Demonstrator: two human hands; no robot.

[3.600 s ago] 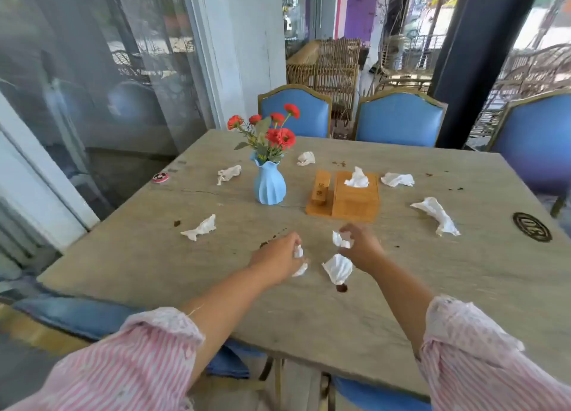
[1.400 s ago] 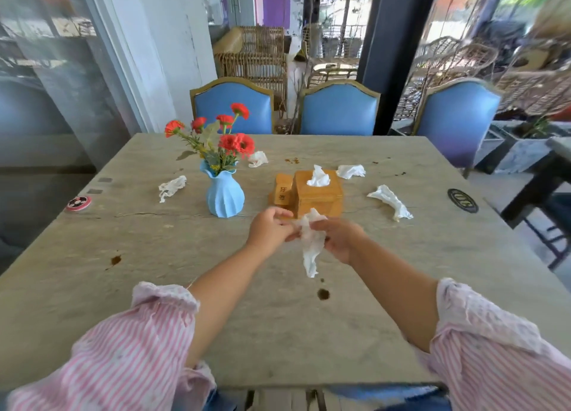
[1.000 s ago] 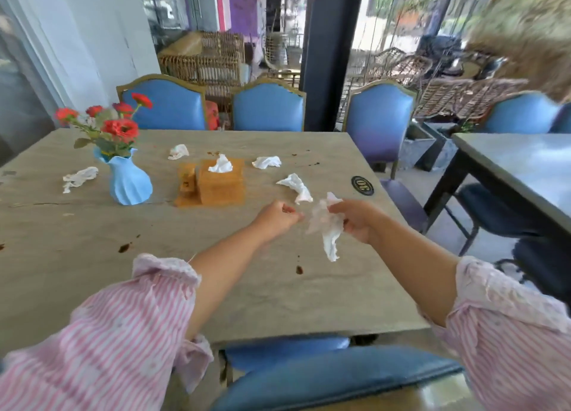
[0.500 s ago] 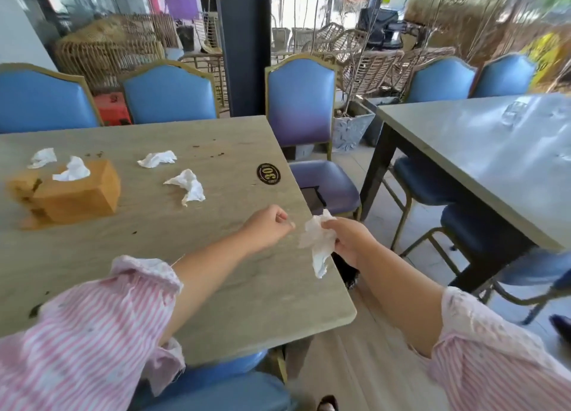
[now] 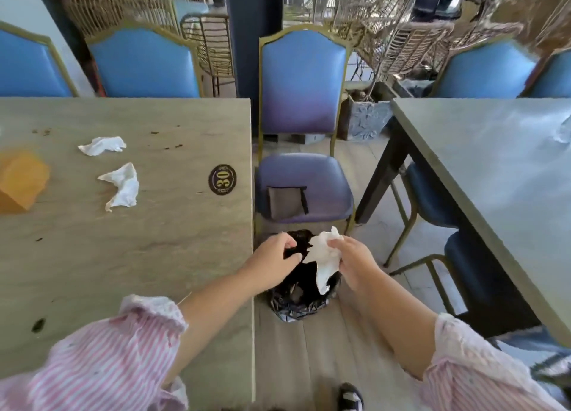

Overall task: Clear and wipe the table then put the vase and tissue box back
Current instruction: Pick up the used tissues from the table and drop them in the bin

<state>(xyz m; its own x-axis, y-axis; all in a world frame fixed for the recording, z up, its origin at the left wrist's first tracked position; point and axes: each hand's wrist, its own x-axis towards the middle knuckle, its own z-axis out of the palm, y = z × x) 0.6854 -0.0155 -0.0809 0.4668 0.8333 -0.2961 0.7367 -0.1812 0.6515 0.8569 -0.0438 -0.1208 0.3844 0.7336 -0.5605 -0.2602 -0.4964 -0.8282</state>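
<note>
Well, my right hand pinches a wad of tissue, bunched just left of my fingers, over the black-lined bin on the floor. My left hand curls beside the wad; whether it grips anything, I cannot tell. Far left of my grip, the tissue box is blurred and cut off. The wad hangs lengthwise, its tail pointing down into the bin.
</note>
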